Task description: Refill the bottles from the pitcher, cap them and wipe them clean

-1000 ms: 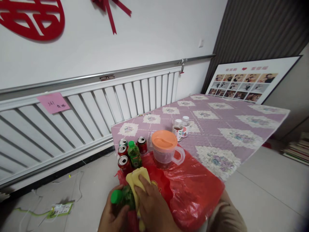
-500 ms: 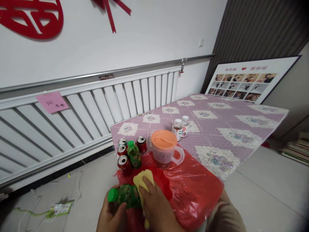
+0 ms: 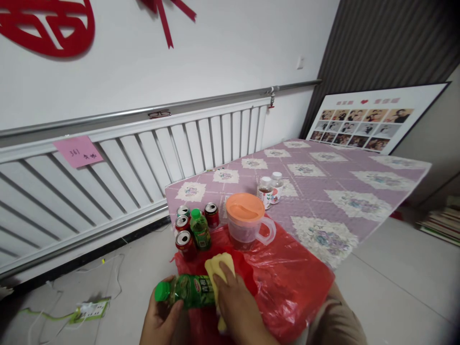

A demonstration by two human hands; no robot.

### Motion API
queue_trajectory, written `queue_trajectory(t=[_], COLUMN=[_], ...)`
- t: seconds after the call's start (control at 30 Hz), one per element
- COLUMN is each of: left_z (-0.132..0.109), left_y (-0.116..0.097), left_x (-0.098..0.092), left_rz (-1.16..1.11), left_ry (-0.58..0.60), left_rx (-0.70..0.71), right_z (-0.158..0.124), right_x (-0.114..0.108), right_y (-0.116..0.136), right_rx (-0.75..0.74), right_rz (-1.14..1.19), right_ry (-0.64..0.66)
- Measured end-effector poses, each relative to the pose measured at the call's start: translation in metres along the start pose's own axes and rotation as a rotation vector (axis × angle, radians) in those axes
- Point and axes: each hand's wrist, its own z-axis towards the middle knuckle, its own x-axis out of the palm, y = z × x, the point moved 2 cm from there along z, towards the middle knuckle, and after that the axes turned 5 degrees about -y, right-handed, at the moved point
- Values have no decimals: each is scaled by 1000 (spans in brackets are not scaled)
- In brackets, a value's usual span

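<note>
A green plastic bottle (image 3: 192, 291) lies sideways in my left hand (image 3: 163, 314), which is closed around its capped end. My right hand (image 3: 239, 302) presses a folded yellow cloth (image 3: 219, 266) against the bottle's other end, so the base is hidden. Beneath both hands is a red plastic bag (image 3: 287, 282), with a red dish (image 3: 247, 273) on it partly covered by the cloth. Just beyond, an upright green bottle (image 3: 200, 232) stands among several drink cans (image 3: 185, 244). A clear pitcher with an orange lid (image 3: 246, 218) stands to the right of them.
Two small white-capped bottles (image 3: 266, 191) stand behind the pitcher on the floral tablecloth (image 3: 316, 189). A white radiator (image 3: 143, 167) runs along the wall at the left. A power strip (image 3: 89, 310) with cables lies on the floor. A photo board (image 3: 377, 115) leans at the back right.
The held bottle has shifted slightly left, and more of its label shows. My right hand and the yellow cloth have moved a little right along it toward the base.
</note>
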Motion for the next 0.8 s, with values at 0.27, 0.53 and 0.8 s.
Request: queue_trajectory(t=[0.27,0.53,0.8], left_z=[0,-10,0], left_y=[-4,-6,-2], left_x=[3,13,0], left_rz=[12,8,28], left_ry=[63,164,114], left_rx=[27,16,55], right_z=[-1,-10,2], right_x=[-12,-29,-20], right_y=[-6,45,18], right_rx=[100,-350,-80], right_rz=[27,105,42], right_ry=[95,-227,59])
